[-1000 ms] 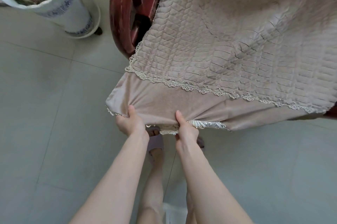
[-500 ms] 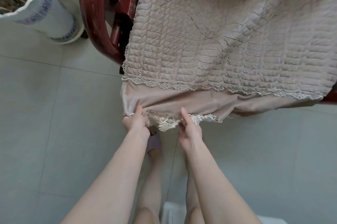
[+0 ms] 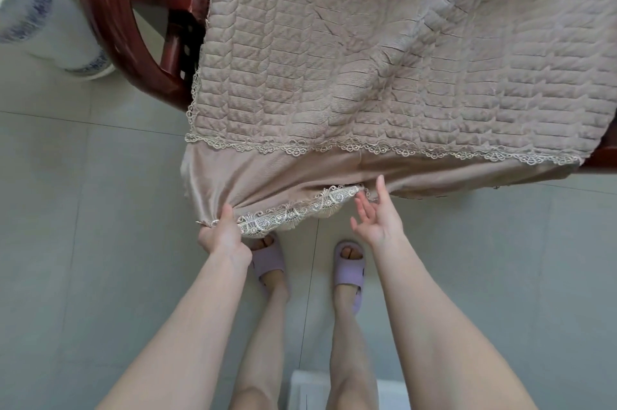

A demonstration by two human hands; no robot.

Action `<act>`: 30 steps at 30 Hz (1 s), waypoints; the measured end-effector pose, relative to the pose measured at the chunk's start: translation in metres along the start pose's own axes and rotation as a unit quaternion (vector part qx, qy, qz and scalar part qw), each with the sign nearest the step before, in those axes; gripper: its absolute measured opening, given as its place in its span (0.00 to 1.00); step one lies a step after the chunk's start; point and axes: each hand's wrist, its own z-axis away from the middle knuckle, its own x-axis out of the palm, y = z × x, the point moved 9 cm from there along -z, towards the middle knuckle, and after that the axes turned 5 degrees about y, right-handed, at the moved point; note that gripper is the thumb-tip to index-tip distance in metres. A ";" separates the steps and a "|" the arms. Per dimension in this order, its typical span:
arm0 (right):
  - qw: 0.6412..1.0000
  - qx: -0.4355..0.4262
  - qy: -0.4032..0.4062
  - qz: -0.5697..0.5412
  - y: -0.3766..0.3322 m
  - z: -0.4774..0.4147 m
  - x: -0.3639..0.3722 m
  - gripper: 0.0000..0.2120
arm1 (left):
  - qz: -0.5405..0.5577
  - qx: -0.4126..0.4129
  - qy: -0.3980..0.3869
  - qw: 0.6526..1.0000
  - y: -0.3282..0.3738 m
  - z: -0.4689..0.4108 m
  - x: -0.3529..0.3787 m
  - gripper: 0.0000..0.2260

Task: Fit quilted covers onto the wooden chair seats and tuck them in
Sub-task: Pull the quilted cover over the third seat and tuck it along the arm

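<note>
The quilted cover [image 3: 367, 59] lies on the wooden chair [image 3: 100, 25], its skirt [image 3: 283, 172] hanging off the chair's front, soft, limp and likely slippery. The left hand [image 3: 222, 236] pinches the lace hem [image 3: 293, 211] — the best hold; the right hand [image 3: 375, 212], fingers spread, holds nothing — perhaps brushing lace

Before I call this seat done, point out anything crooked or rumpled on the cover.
The quilted cover is not flat: a raised ridge with creases runs diagonally across its middle. Its front skirt hangs untucked, pulled into folds toward the left hand, which grips its corner, so the lace hem slants.
</note>
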 end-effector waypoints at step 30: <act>0.978 -0.188 0.003 0.091 -0.092 -0.028 -0.029 0.12 | -0.089 0.001 -0.252 0.964 -0.097 0.116 0.202 0.10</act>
